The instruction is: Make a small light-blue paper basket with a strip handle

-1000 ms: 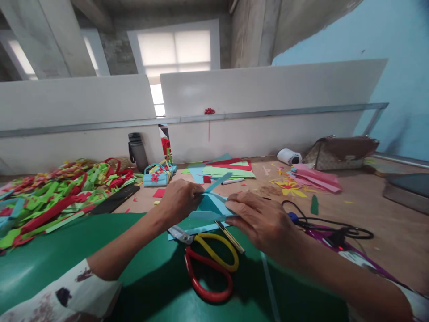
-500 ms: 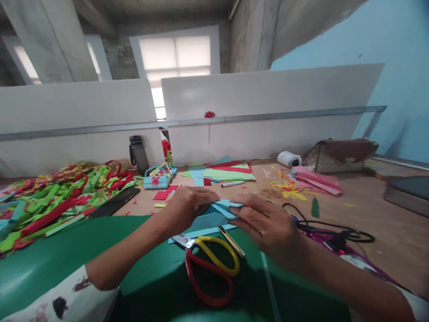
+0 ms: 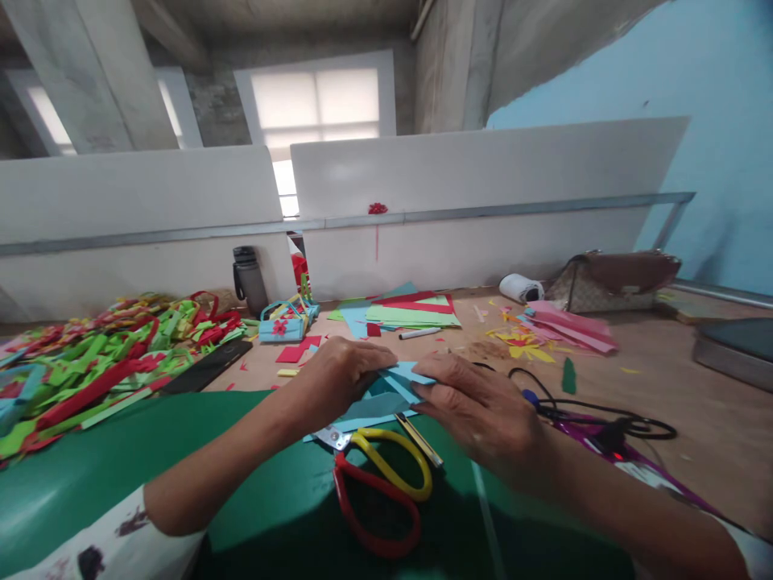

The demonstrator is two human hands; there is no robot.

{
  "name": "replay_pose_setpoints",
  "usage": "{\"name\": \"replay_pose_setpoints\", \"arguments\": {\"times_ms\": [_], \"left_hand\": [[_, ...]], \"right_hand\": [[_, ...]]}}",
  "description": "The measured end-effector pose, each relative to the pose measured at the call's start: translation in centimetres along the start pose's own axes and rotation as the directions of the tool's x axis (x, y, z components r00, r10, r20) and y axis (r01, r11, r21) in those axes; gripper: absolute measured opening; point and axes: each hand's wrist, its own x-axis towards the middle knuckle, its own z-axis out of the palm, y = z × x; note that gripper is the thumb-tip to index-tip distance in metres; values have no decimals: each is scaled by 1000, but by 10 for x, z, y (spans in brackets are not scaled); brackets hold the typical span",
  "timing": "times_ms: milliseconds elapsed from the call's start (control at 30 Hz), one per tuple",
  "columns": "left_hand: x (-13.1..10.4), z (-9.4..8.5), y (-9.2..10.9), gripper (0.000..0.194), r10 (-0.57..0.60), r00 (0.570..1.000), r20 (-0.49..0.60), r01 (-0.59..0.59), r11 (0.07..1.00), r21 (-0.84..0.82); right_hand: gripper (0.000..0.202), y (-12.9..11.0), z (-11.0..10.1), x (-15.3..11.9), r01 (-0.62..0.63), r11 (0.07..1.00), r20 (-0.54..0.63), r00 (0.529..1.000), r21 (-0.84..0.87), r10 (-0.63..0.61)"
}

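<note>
Between my two hands is a folded piece of light blue paper (image 3: 395,379), standing partly open with slanted folds. My left hand (image 3: 344,366) grips its left edge, fingers bent over the top. The right side is pinched by my right hand (image 3: 483,403), its fingertips on the paper's corner. Just below, a flat light blue strip (image 3: 368,420) lies on the green mat (image 3: 254,467). Scissors (image 3: 383,491) with one red and one yellow handle rest in front of the paper, their blades partly under it. A yellow cutter knife (image 3: 419,441) lies beside them.
Heaped paper scraps (image 3: 121,354) and a dark phone (image 3: 208,366) are at left. A small blue paper bag (image 3: 282,326), a bottle (image 3: 249,280), paper sheets (image 3: 414,312) and a marker (image 3: 419,333) stand or lie behind. A power strip (image 3: 628,459) with black cable and a handbag (image 3: 616,280) are right.
The blue paper has tilted and opened slightly between my hands, and my right hand has shifted a little left. The scissors and cutter knife stay in place.
</note>
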Motion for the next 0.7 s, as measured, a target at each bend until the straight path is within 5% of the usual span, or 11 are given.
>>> {"name": "replay_pose_setpoints", "arguments": {"times_ms": [233, 700], "left_hand": [[1, -1, 3, 21, -73, 997, 23, 75, 991, -112], [1, 6, -6, 21, -4, 998, -65, -8, 983, -182]], "right_hand": [[21, -2, -5, 4, 58, 998, 38, 998, 1, -58], [25, 1, -5, -1, 100, 995, 57, 993, -4, -99]]}}
